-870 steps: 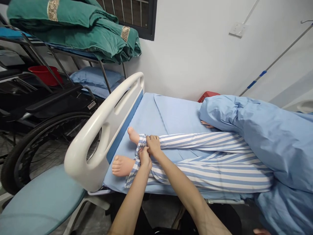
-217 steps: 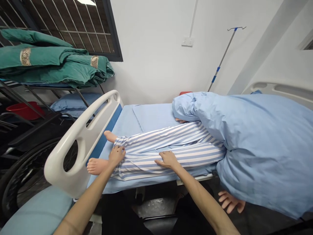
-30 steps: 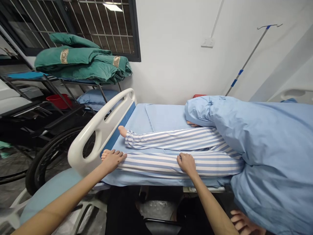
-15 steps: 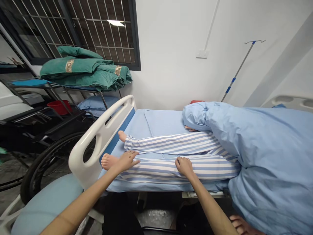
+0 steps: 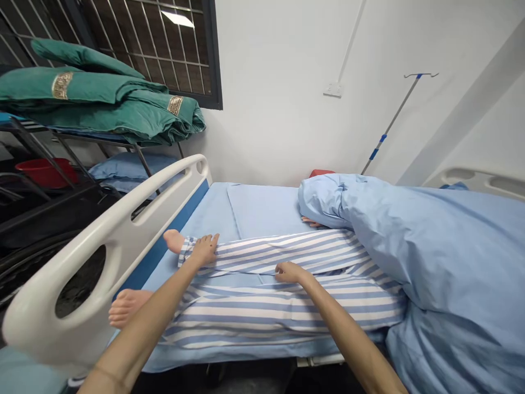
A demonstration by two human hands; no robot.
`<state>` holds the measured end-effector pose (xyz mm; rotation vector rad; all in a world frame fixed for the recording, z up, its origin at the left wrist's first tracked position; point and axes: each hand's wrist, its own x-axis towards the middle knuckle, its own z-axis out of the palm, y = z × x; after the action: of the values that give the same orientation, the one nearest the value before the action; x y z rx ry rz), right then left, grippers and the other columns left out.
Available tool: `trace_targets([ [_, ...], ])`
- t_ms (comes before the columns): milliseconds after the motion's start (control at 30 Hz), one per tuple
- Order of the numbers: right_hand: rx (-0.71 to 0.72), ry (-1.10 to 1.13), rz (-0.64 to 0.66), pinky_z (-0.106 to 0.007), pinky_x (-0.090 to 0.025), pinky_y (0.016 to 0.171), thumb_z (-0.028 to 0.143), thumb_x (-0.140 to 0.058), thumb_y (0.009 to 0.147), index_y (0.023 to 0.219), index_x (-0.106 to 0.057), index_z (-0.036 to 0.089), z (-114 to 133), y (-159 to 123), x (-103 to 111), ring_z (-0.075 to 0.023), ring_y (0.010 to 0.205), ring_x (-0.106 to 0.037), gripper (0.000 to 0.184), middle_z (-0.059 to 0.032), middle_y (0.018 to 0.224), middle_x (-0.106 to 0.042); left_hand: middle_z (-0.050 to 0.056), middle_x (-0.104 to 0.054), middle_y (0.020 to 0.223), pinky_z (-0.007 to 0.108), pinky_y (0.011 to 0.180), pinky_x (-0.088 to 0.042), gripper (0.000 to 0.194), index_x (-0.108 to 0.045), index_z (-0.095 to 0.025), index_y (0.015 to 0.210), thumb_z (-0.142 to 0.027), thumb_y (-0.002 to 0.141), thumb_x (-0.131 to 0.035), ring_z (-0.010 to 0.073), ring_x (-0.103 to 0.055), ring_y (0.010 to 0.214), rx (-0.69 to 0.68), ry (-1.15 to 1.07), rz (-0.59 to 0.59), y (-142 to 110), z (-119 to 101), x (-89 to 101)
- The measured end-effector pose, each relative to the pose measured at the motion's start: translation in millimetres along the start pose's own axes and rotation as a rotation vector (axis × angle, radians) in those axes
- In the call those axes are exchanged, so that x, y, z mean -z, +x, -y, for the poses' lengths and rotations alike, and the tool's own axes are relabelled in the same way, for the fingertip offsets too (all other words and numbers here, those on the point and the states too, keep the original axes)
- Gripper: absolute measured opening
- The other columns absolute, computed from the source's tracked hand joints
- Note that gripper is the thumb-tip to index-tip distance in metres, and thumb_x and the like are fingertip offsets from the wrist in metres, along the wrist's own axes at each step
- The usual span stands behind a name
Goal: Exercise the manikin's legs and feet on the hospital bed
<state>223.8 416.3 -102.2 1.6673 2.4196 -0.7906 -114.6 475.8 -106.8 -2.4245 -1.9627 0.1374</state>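
Fingers (image 5: 210, 242) splay lightly on the cloth, the left hand (image 5: 202, 250) lying open over the cuff of the far trouser leg, just beside the bare foot, and gripping nothing. The right hand (image 5: 290, 272) rests nearer the knees, its fingers together and stretched flat along the line where the two legs meet, not pinching any fabric. Beneath them is a hospital bed covered in a smooth pale blue sheet (image 5: 262, 210), with a white plastic footboard (image 5: 102, 219) at its end and a darker blue band along the mattress edge. Behind it, a white wall (image 5: 279, 82) carries a socket plate (image 5: 333, 89), and a drip pole (image 5: 389, 120) leans near the corner. To the left, folded green quilts (image 5: 102, 104) sit on a metal rack (image 5: 74, 137) under a barred window (image 5: 156, 49), with a blue pillow (image 5: 131, 169) and a red basin (image 5: 45, 171) lower down. A manikin (image 5: 287, 312) lies on its back along the bed, its legs side by side in loose blue-and-white striped trousers (image 5: 262, 312), both bare feet toward the footboard, the nearer foot (image 5: 129, 307) showing past the cuff. A rumpled blue quilt (image 5: 451, 257) covers everything above the thighs, and one manikin hand (image 5: 311, 221) pokes out from under its edge.
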Motion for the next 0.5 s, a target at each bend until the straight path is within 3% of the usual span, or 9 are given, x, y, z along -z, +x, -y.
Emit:
trace_targets([
  [133,0.026,-0.019,0.136,-0.021,-0.04,0.061,0.029,-0.054,0.074,0.091,-0.071,0.017,2,35,2,-0.0175,0.077,-0.064,0.027,-0.0059,0.087,-0.072,0.016,-0.064,0.112,0.045,0.087,-0.043,0.061,-0.044,-0.014,0.129,-0.021,0.069,-0.053,0.0328,-0.06,0.1,-0.043,0.107,0.193,8,14,-9.0],
  [333,-0.009,0.095,0.417,-0.023,-0.045,0.052,0.025,-0.05,0.07,0.071,-0.067,0.014,-3,59,-14,-0.0152,0.059,-0.061,0.021,-0.0064,0.071,-0.07,0.014,-0.067,0.107,0.041,0.078,-0.046,0.052,-0.05,-0.018,0.122,-0.021,0.07,-0.049,0.032,-0.062,0.096,-0.036,0.111,0.163,11,11,-12.5],
  [500,-0.028,0.088,0.498,-0.023,-0.048,0.051,0.024,-0.05,0.069,0.07,-0.066,0.013,-11,58,-20,-0.0154,0.057,-0.062,0.019,-0.0061,0.069,-0.069,0.015,-0.067,0.106,0.041,0.075,-0.047,0.055,-0.052,-0.019,0.12,-0.024,0.065,-0.054,0.0332,-0.063,0.094,-0.02,0.136,0.229,13,8,5.4],
])
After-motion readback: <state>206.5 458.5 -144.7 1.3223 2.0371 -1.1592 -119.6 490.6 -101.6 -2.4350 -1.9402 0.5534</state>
